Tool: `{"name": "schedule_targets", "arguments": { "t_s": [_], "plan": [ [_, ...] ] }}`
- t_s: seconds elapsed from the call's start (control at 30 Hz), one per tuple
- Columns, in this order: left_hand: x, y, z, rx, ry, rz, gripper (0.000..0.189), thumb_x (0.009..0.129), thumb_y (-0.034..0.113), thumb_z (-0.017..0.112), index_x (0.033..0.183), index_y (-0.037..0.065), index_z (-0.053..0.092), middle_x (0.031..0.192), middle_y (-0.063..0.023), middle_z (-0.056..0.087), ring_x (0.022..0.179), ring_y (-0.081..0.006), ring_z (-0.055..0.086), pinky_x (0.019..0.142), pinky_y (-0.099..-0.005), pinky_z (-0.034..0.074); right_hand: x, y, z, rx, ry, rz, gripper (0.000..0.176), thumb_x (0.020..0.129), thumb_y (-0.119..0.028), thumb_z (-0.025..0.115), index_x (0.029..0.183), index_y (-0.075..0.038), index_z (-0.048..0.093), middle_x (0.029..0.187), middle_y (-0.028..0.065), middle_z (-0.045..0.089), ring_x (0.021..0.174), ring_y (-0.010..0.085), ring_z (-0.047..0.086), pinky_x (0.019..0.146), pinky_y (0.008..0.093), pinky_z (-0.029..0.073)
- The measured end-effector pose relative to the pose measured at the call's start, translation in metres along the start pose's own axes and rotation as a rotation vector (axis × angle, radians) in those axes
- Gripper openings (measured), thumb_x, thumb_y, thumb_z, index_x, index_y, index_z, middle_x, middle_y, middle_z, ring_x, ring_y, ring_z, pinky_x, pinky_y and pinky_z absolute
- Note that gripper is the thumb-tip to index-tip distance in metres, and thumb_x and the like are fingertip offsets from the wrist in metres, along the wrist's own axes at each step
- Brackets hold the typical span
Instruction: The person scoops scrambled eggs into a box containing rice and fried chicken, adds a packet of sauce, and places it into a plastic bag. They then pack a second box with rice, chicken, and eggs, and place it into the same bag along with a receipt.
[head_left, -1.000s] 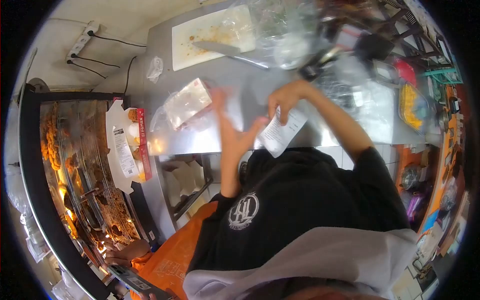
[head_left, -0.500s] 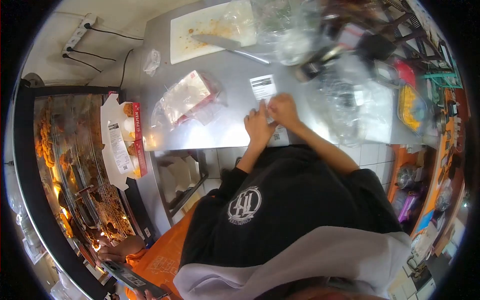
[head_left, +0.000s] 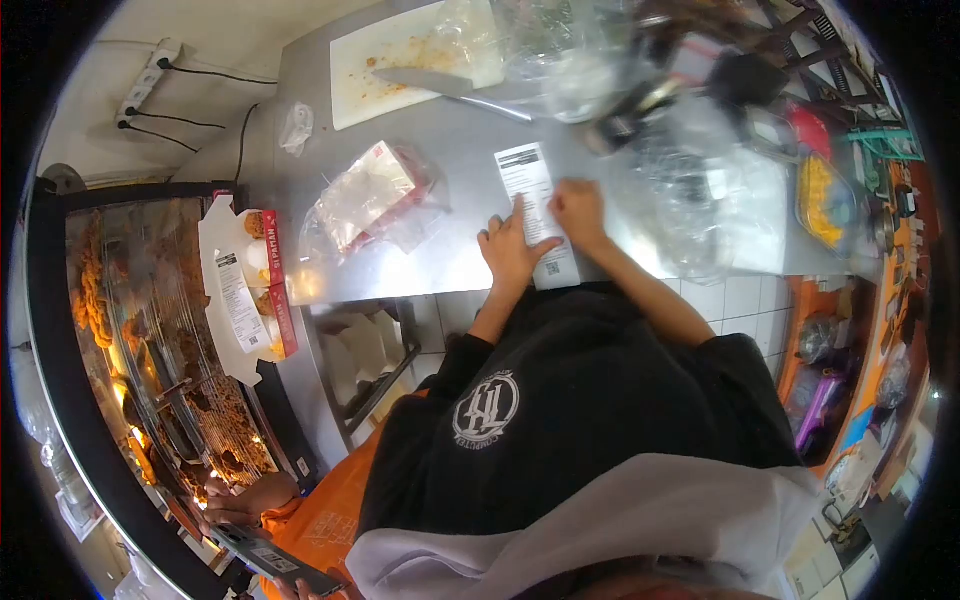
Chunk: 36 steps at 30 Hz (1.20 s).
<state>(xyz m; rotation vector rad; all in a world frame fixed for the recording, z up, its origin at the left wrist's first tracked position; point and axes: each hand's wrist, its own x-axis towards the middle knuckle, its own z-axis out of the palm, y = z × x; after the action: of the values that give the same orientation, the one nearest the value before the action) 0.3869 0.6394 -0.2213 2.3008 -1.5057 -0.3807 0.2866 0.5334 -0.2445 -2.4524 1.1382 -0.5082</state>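
Observation:
A long printed receipt (head_left: 540, 220) lies on the steel table, its far end showing a dark header and its near end a square code by the table's edge. Resting on the receipt's left side is my left hand (head_left: 508, 252), fingers apart, with the index finger and thumb over the paper. My right hand (head_left: 580, 212) is curled closed at the receipt's right edge; what is in it, if anything, is hidden. Left of my hands sits a red-and-white box (head_left: 372, 200) in clear plastic.
Across the steel table (head_left: 460, 170) are a stained cutting board (head_left: 352, 85), a knife (head_left: 430, 80) and clear plastic bags (head_left: 680, 190). An open box of fried food (head_left: 250, 290) with a receipt stands by the lit display case (head_left: 165, 330). At lower left, another person holds a phone (head_left: 270, 560).
My right hand has moved right, away from my left fingers, and more of the receipt shows between the hands. My left hand stays on the paper, its thumb now stretched out.

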Motion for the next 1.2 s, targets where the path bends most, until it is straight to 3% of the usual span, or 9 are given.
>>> {"name": "schedule_targets", "arguments": {
  "t_s": [0.13, 0.23, 0.3, 0.43, 0.57, 0.7, 0.9, 1.1, 1.2],
  "plan": [
    [0.009, 0.008, -0.010, -0.145, -0.044, -0.031, 0.090, 0.058, 0.024, 0.073, 0.129, -0.001, 0.025, 0.088, -0.0156, 0.058, 0.075, -0.0272, 0.049, 0.066, -0.0363, 0.037, -0.006, -0.002, -0.012, 0.161, 0.101, 0.032, 0.025, 0.067, -0.022, 0.062, 0.086, -0.007, 0.054, 0.085, 0.0072, 0.053, 0.086, 0.0251, 0.048, 0.077, 0.0385, 0.034],
    [0.034, -0.014, 0.031, -0.795, 0.137, 0.162, 0.083, 0.062, 0.011, 0.070, 0.126, -0.005, 0.021, 0.095, -0.0178, 0.056, 0.073, -0.0268, 0.052, 0.065, -0.0352, 0.043, -0.028, -0.010, -0.012, 0.018, 0.008, -0.100, 0.039, 0.067, -0.026, 0.065, 0.100, -0.008, 0.052, 0.101, 0.0072, 0.047, 0.099, 0.0262, 0.041, 0.083, 0.0393, 0.030],
    [0.050, -0.025, 0.054, -1.270, -0.132, -0.314, 0.071, 0.073, 0.008, 0.064, 0.125, -0.002, 0.016, 0.096, -0.0140, 0.056, 0.089, -0.0198, 0.055, 0.078, -0.0290, 0.044, -0.031, -0.010, -0.014, 0.092, 0.009, -0.082, 0.043, 0.064, -0.027, 0.068, 0.101, -0.009, 0.052, 0.106, 0.0054, 0.045, 0.104, 0.0257, 0.036, 0.088, 0.0401, 0.026],
    [0.092, -0.014, 0.041, -1.028, -0.097, 0.031, 0.027, 0.082, 0.015, 0.056, 0.101, -0.003, 0.050, 0.082, -0.0060, 0.059, 0.073, -0.0107, 0.054, 0.063, -0.0239, 0.044, -0.011, 0.005, -0.032, 0.526, 0.169, 0.213, 0.051, 0.062, -0.028, 0.071, 0.102, -0.005, 0.049, 0.103, 0.0105, 0.045, 0.096, 0.0273, 0.042, 0.081, 0.0361, 0.034],
    [0.117, 0.003, -0.027, -1.195, -0.649, -0.011, 0.019, 0.085, 0.015, 0.051, 0.096, 0.000, 0.057, 0.082, -0.0038, 0.061, 0.072, -0.0095, 0.056, 0.063, -0.0227, 0.045, 0.031, 0.023, -0.063, 0.497, 0.741, 0.334, 0.054, 0.062, -0.029, 0.073, 0.102, -0.001, 0.049, 0.100, 0.0145, 0.044, 0.091, 0.0284, 0.045, 0.077, 0.0348, 0.037],
    [0.145, 0.007, -0.050, -1.222, -1.072, 0.056, 0.025, 0.083, 0.015, 0.054, 0.103, 0.001, 0.054, 0.090, -0.0037, 0.060, 0.077, -0.0082, 0.056, 0.066, -0.0221, 0.046, 0.045, 0.051, -0.061, -0.004, 0.624, 0.302, 0.048, 0.060, -0.025, 0.075, 0.101, -0.009, 0.055, 0.100, 0.0143, 0.042, 0.089, 0.0280, 0.047, 0.077, 0.0334, 0.040],
    [0.169, 0.033, -0.033, -0.822, -1.513, 0.272, 0.035, 0.084, 0.018, 0.052, 0.115, 0.001, 0.048, 0.099, -0.0037, 0.058, 0.086, -0.0085, 0.055, 0.072, -0.0227, 0.045, 0.031, 0.096, -0.108, 0.711, 0.150, 0.257, 0.038, 0.070, -0.018, 0.068, 0.106, -0.012, 0.057, 0.101, 0.0091, 0.044, 0.087, 0.0200, 0.049, 0.075, 0.0289, 0.042],
    [0.192, 0.078, 0.012, -0.568, -1.443, 0.459, 0.040, 0.082, 0.029, 0.052, 0.113, 0.004, 0.052, 0.100, -0.0052, 0.059, 0.089, -0.0131, 0.053, 0.080, -0.0268, 0.040, 0.062, 0.091, -0.104, 0.814, 0.111, 0.517, 0.036, 0.082, -0.033, 0.054, 0.081, 0.002, 0.063, 0.075, 0.0092, 0.062, 0.076, 0.0116, 0.053, 0.066, 0.0246, 0.040],
    [0.206, 0.090, 0.019, -0.469, -1.235, 0.488, 0.042, 0.081, 0.035, 0.050, 0.108, 0.004, 0.056, 0.101, -0.0076, 0.058, 0.093, -0.0148, 0.050, 0.080, -0.0270, 0.038, 0.044, 0.060, -0.103, 0.609, 0.553, 0.474, 0.032, 0.080, -0.031, 0.057, 0.067, -0.002, 0.063, 0.063, 0.0063, 0.053, 0.063, 0.0126, 0.047, 0.057, 0.0264, 0.036]
  ]
}}
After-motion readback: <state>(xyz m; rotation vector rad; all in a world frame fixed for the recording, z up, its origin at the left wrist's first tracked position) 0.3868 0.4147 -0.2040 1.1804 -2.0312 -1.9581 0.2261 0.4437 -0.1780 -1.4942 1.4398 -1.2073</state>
